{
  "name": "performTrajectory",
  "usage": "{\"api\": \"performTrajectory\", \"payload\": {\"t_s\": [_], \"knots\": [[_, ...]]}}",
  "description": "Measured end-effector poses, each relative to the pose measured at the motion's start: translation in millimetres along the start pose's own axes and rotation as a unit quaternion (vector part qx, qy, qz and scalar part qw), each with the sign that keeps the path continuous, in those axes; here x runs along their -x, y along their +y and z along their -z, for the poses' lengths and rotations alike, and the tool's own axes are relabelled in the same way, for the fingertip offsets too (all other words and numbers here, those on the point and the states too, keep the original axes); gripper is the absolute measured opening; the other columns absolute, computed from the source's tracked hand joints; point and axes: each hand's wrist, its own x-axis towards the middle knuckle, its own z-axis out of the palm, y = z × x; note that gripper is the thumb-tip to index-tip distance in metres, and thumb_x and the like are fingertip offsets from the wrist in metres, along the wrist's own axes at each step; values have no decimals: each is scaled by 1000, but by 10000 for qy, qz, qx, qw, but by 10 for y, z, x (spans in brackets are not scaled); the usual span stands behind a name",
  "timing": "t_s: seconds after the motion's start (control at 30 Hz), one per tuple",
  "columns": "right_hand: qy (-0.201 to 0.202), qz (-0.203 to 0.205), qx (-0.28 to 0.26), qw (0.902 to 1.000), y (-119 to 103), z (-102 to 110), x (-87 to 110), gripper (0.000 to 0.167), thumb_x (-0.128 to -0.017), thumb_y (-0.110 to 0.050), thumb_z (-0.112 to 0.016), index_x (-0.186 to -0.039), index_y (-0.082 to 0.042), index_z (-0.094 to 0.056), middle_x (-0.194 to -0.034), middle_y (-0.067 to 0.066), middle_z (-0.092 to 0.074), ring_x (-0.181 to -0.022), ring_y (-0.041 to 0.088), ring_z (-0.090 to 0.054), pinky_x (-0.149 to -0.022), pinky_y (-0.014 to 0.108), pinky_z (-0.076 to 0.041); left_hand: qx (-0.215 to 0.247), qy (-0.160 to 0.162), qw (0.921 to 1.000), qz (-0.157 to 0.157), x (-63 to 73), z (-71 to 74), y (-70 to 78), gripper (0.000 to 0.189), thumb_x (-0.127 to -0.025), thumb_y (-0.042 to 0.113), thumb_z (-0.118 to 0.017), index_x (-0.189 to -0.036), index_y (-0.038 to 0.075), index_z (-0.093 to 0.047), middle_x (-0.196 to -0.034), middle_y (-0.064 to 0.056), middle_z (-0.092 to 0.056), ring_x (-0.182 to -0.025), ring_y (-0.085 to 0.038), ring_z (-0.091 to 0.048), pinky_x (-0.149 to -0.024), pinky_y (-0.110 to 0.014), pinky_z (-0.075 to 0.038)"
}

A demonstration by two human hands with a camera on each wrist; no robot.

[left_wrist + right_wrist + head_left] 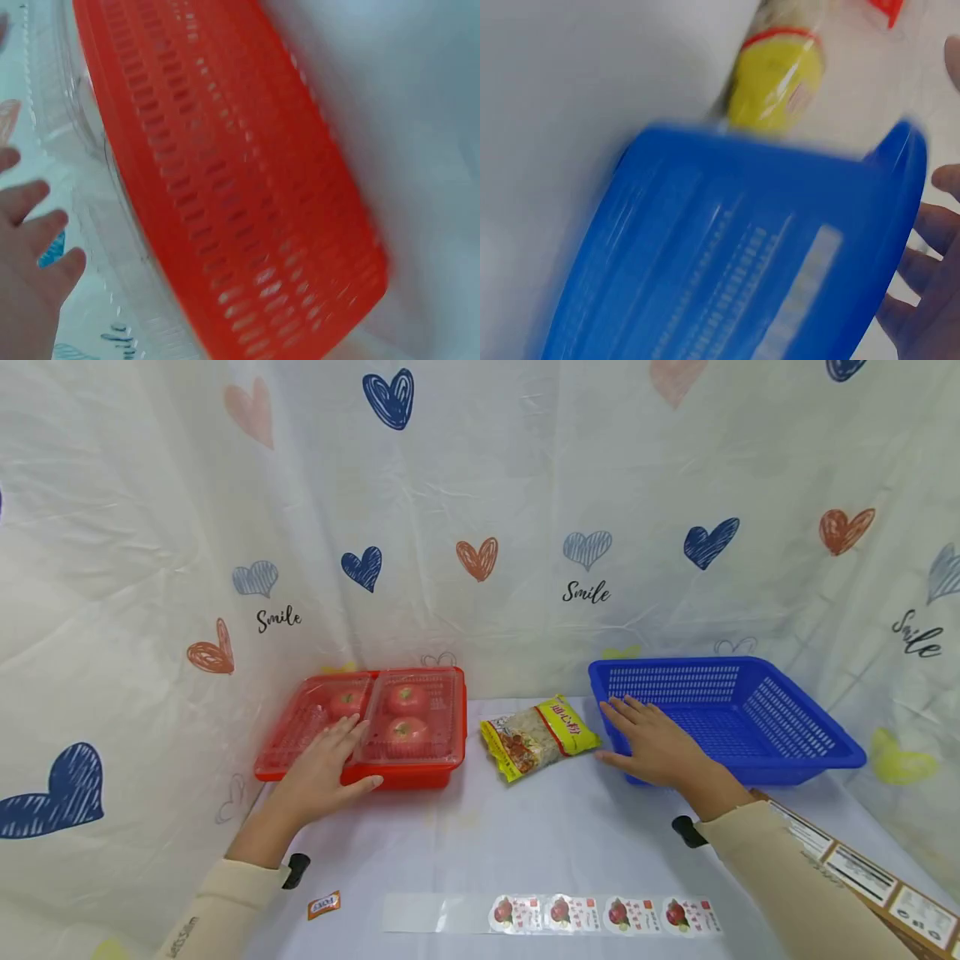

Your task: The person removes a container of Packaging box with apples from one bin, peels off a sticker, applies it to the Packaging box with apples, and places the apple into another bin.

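Observation:
My left hand is spread over the front of a red basket, fingers loosely straight and holding nothing. Clear plastic trays sit in that basket with red apples under them. In the left wrist view the slotted wall of the basket fills the middle, with the fingers beside the clear plastic. My right hand, fingers extended, overlaps the near left corner of a blue basket. The right wrist view has the fingers beside the rim, gripping nothing. Inside, the blue basket shows only its slotted floor.
Between the baskets lies a yellow-ended clear bag of dry food. Near the front edge are a strip of apple stickers and a small orange packet. A cardboard box stands by the right forearm; a heart-printed curtain hangs behind.

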Motion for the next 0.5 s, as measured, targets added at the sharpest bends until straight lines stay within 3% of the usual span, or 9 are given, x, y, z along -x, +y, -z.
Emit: {"api": "performTrajectory", "payload": {"t_s": [0.13,0.27,0.33,0.4,0.43,0.5], "knots": [[16,-55,-738,9973,-202,-26,-233,77,-95,-49,-57,-151,-3,-31,-151,20,-34,-140,41,-25,-112,57,-19,852,612,9922,679,83,-46,129,76,-88,47,-68,-147,8,-41,-148,-15,-41,-135,-38,-36,-97,-61,-40],[-193,-212,-1377,9901,-432,-46,-482,74,-95,-47,-58,-152,-7,-31,-149,19,-38,-138,40,-31,-110,57,-25,1967,1247,9640,1280,191,-83,254,58,-91,33,-70,-138,6,-50,-134,-16,-55,-122,-36,-51,-91,-55,-48],[-338,-304,-1519,9874,-534,-46,-611,74,-95,-50,-57,-153,-11,-31,-149,18,-39,-137,40,-33,-109,58,-26,2561,1312,9434,1647,231,-83,312,53,-91,32,-69,-135,6,-54,-128,-14,-60,-117,-32,-56,-89,-48,-51],[-501,-419,-1632,9844,-630,-35,-740,75,-94,-52,-56,-153,-14,-30,-150,16,-38,-137,40,-32,-109,59,-26,3276,1208,9147,2033,259,-69,376,51,-92,32,-68,-133,5,-54,-126,-14,-61,-113,-30,-58,-88,-42,-53],[-557,-461,-1713,9826,-673,-30,-806,75,-94,-53,-55,-153,-15,-30,-151,15,-37,-137,40,-32,-109,58,-26,3618,1114,8981,2240,268,-58,411,52,-93,34,-67,-133,5,-54,-126,-14,-60,-112,-29,-59,-88,-39,-53],[-675,-560,-1930,9773,-753,-41,-921,74,-94,-54,-55,-153,-17,-31,-152,13,-37,-137,38,-34,-109,58,-28,4396,884,8554,2593,284,-57,476,53,-94,34,-65,-134,3,-52,-127,-16,-59,-111,-27,-60,-90,-36,-52]]}}
